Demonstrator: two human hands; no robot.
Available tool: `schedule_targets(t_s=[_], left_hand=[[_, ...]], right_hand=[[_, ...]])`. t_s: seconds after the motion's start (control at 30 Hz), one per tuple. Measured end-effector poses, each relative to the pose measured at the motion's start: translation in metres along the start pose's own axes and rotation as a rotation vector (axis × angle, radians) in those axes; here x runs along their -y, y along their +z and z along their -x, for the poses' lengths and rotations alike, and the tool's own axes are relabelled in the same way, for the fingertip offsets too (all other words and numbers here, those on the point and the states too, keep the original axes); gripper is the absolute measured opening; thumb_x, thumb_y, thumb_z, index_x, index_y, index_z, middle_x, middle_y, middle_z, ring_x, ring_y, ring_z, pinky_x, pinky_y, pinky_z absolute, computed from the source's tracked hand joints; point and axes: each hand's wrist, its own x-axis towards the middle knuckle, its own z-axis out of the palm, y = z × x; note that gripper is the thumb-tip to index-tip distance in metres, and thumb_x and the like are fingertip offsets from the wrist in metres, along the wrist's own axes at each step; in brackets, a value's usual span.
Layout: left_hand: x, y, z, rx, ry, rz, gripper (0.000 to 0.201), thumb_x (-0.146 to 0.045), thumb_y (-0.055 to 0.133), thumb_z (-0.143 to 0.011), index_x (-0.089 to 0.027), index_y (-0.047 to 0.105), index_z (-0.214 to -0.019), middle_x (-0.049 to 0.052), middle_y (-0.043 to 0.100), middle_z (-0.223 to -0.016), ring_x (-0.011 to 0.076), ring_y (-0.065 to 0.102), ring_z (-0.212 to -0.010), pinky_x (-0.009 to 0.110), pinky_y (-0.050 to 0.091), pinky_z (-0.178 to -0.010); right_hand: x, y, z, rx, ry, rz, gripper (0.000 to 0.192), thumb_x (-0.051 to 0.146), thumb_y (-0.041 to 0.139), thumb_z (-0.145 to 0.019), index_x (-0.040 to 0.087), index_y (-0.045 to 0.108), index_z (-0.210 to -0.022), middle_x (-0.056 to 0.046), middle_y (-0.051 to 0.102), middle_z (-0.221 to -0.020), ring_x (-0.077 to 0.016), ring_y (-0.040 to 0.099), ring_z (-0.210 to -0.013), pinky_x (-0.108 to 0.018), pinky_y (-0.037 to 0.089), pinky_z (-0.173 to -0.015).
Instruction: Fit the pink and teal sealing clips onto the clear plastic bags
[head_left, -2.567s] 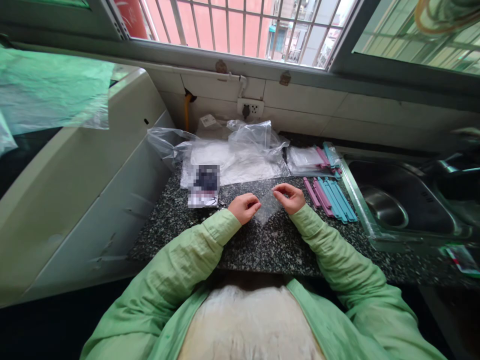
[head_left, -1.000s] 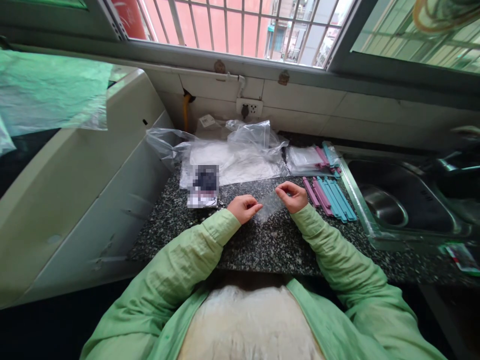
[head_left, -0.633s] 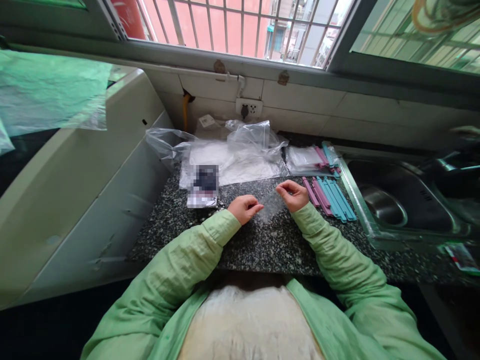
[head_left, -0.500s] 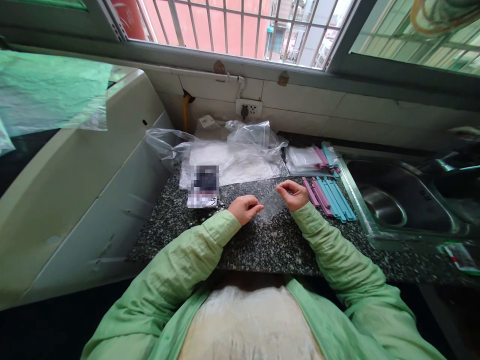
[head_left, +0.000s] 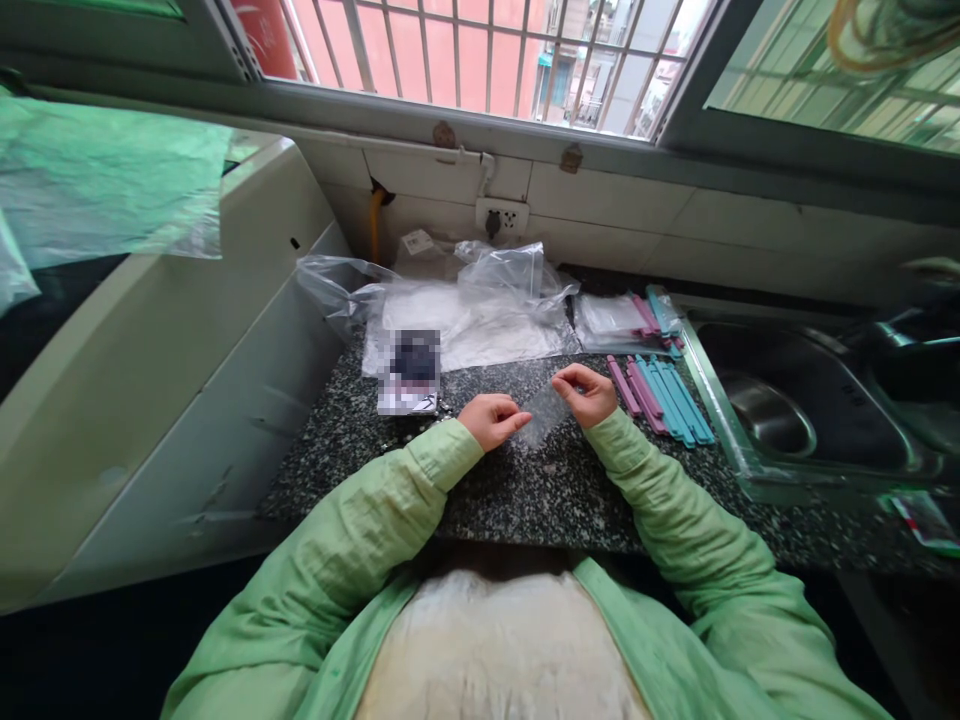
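Observation:
A small clear plastic bag (head_left: 541,414) is stretched between both my hands just above the speckled granite counter (head_left: 525,490). My left hand (head_left: 491,418) pinches its left edge with thumb and fingers closed. My right hand (head_left: 590,392) pinches the upper right edge. Both arms wear light green sleeves. To the right of my right hand lies a row of pink and blue plastic clips (head_left: 660,397) on the counter.
Crumpled clear plastic bags (head_left: 465,310) and a dark printed card (head_left: 410,372) lie at the back of the counter. More clips sit in a clear packet (head_left: 626,318). A steel sink (head_left: 802,405) is at the right, a white appliance (head_left: 165,380) at the left.
Both hands keep hold of the small bag; my right hand has shifted a little and my left fingers have moved slightly along the bag's edge. Nothing else moved.

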Motion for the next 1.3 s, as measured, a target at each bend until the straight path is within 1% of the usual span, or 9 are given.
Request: schedule_targets(t_s=[0.1, 0.2, 0.37, 0.7, 0.83, 0.97, 1.1, 1.3], left_hand=[[0.0007, 0.0003, 0.0001, 0.028, -0.016, 0.005, 0.037, -0.038, 0.046, -0.078, -0.013, 0.058, -0.053, 0.0, 0.048, -0.049, 0.0065, 0.043, -0.047, 0.019, 0.032, -0.048], [0.001, 0.0005, 0.0001, 0.029, -0.017, 0.003, 0.038, -0.039, 0.047, -0.077, -0.012, 0.059, -0.052, 0.0, 0.049, -0.049, 0.0064, 0.043, -0.047, 0.019, 0.032, -0.048], [0.0015, 0.0009, 0.0003, 0.012, 0.003, -0.014, 0.04, -0.04, 0.048, -0.076, -0.013, 0.055, -0.048, -0.001, 0.047, -0.047, 0.0056, 0.04, -0.045, 0.019, 0.03, -0.047], [0.0042, 0.0022, 0.0003, 0.011, 0.029, -0.009, 0.043, -0.043, 0.044, -0.079, -0.013, 0.059, -0.052, -0.001, 0.046, -0.047, 0.0062, 0.042, -0.046, 0.019, 0.031, -0.047], [0.0025, 0.0017, 0.0001, 0.017, 0.026, -0.009, 0.044, -0.043, 0.044, -0.079, -0.013, 0.06, -0.052, -0.001, 0.047, -0.047, 0.0059, 0.042, -0.046, 0.018, 0.031, -0.046], [0.0003, 0.0017, -0.0003, 0.025, 0.025, 0.01, 0.044, -0.042, 0.044, -0.079, -0.012, 0.059, -0.051, -0.001, 0.046, -0.046, 0.0055, 0.041, -0.045, 0.018, 0.031, -0.046], [-0.0006, 0.0023, -0.0006, 0.018, 0.0, 0.044, 0.042, -0.041, 0.045, -0.079, -0.012, 0.061, -0.053, -0.001, 0.047, -0.046, 0.0054, 0.041, -0.045, 0.018, 0.031, -0.046], [-0.002, 0.001, -0.0008, 0.025, -0.026, 0.052, 0.04, -0.039, 0.046, -0.078, -0.012, 0.06, -0.052, -0.001, 0.047, -0.046, 0.0052, 0.041, -0.045, 0.018, 0.031, -0.046]], right_hand=[[0.0023, -0.0002, 0.0006, 0.016, -0.012, -0.003, 0.02, 0.034, 0.056, -0.073, 0.017, 0.057, -0.063, -0.001, 0.055, -0.06, -0.0105, 0.049, -0.057, -0.024, 0.042, -0.054], [0.0053, 0.0003, 0.0013, 0.026, -0.015, -0.01, 0.02, 0.034, 0.055, -0.073, 0.017, 0.057, -0.063, -0.001, 0.055, -0.06, -0.0106, 0.049, -0.057, -0.024, 0.042, -0.054], [0.0087, 0.0027, 0.0026, 0.057, -0.008, -0.014, 0.021, 0.036, 0.055, -0.073, 0.017, 0.057, -0.063, -0.001, 0.055, -0.059, -0.0105, 0.048, -0.055, -0.024, 0.042, -0.053], [0.0064, 0.0034, 0.0025, 0.058, -0.006, -0.019, 0.022, 0.036, 0.055, -0.073, 0.017, 0.057, -0.062, -0.001, 0.056, -0.059, -0.0105, 0.049, -0.056, -0.024, 0.042, -0.053], [0.0054, 0.0036, 0.0022, 0.053, 0.013, -0.03, 0.023, 0.037, 0.056, -0.072, 0.017, 0.057, -0.062, -0.001, 0.055, -0.058, -0.0099, 0.048, -0.055, -0.024, 0.042, -0.053], [0.0036, 0.005, 0.0012, 0.045, 0.065, -0.07, 0.025, 0.04, 0.057, -0.07, 0.017, 0.057, -0.062, -0.001, 0.056, -0.057, -0.01, 0.049, -0.054, -0.024, 0.042, -0.052], [0.0017, 0.0061, -0.0003, 0.044, 0.099, -0.095, 0.025, 0.041, 0.059, -0.069, 0.016, 0.058, -0.062, -0.001, 0.057, -0.057, -0.0101, 0.049, -0.053, -0.024, 0.042, -0.052], [0.0017, 0.0049, -0.0007, 0.062, 0.042, -0.049, 0.024, 0.038, 0.057, -0.071, 0.016, 0.058, -0.062, -0.001, 0.058, -0.059, -0.0106, 0.05, -0.055, -0.024, 0.043, -0.054]])
